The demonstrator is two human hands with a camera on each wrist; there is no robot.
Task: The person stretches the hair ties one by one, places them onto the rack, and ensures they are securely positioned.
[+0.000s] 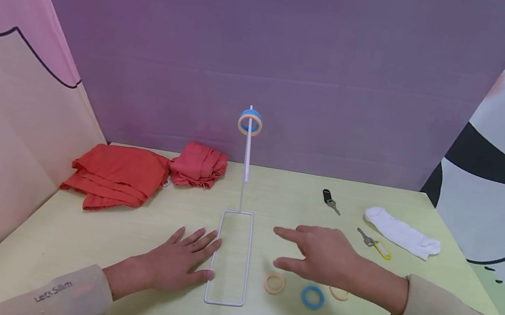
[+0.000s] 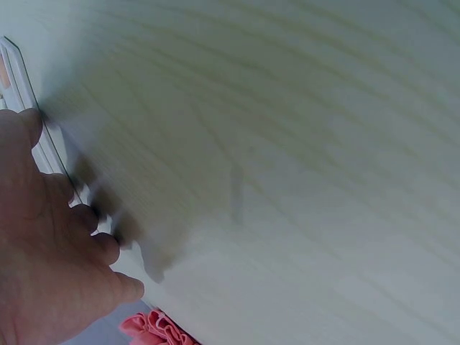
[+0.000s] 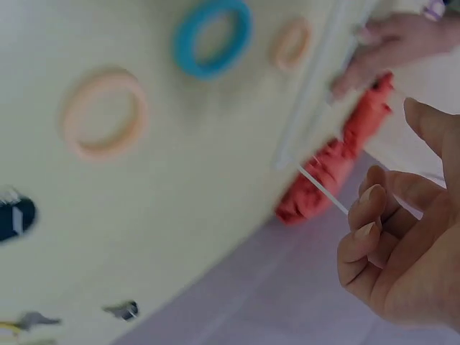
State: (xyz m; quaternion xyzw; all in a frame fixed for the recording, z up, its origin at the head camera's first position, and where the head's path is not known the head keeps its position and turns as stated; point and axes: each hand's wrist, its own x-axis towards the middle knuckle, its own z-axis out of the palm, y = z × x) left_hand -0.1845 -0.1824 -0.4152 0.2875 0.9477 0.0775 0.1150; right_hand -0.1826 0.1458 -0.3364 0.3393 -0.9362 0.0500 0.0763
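Observation:
A white wire stand (image 1: 247, 264) has a flat rectangular base and an upright rod. Near its top hang a beige ring (image 1: 240, 128) and, behind it, blue ring colour (image 1: 252, 112). My left hand (image 1: 182, 260) lies with fingers spread, fingertips and thumb at the base's left side. Over the table right of the stand, my right hand (image 1: 319, 253) holds nothing; thumb and index finger stretch apart, the others loosely bent. Below it lie a beige ring (image 1: 266, 288), a blue ring (image 1: 304, 302) and another beige ring (image 1: 340, 298), partly hidden by the right forearm.
Two red folded cloths, a larger one (image 1: 121, 177) and a smaller one (image 1: 199, 165), lie at the back left. Back right are a key with a black tag (image 1: 330, 203), a key with a yellow tag (image 1: 383, 250) and a white sock (image 1: 401, 234). A purple panel (image 1: 340, 84) stands behind.

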